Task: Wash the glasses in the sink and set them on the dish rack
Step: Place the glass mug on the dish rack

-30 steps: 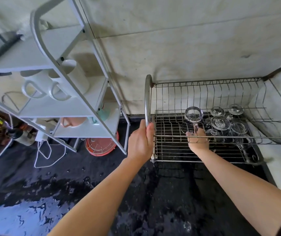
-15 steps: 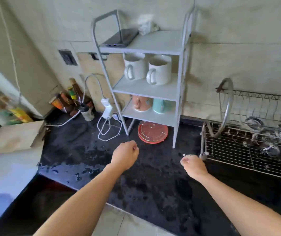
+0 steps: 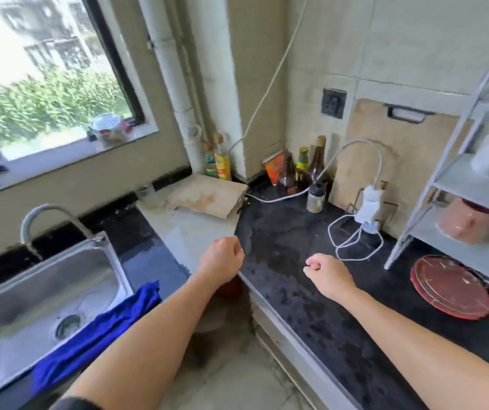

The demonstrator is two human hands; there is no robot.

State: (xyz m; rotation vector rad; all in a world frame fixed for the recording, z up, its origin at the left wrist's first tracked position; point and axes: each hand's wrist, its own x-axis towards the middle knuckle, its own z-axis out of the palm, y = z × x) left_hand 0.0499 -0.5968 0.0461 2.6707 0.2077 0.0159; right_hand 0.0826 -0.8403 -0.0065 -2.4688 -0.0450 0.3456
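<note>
- The fingers (image 3: 235, 250) of the left hand (image 3: 222, 258) are curled into a fist and hold nothing.
- The fingers (image 3: 311, 264) of the right hand (image 3: 330, 276) are curled up too, with nothing in them.
- Both hands are in the air by the front edge of the wet black worktop (image 3: 296, 238).
- The sink (image 3: 59, 276) is at the worktop's left end.
- A blue cloth (image 3: 104, 329) hangs over its front edge.

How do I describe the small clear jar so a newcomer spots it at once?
Follow the black countertop right of the sink to its back corner, where bottles cluster beside a pale board leaning on the wall. The jar stands at the front of that cluster, nearest the white charger. It alone is short and clear with a dark cap; its neighbours are taller bottles.
</note>
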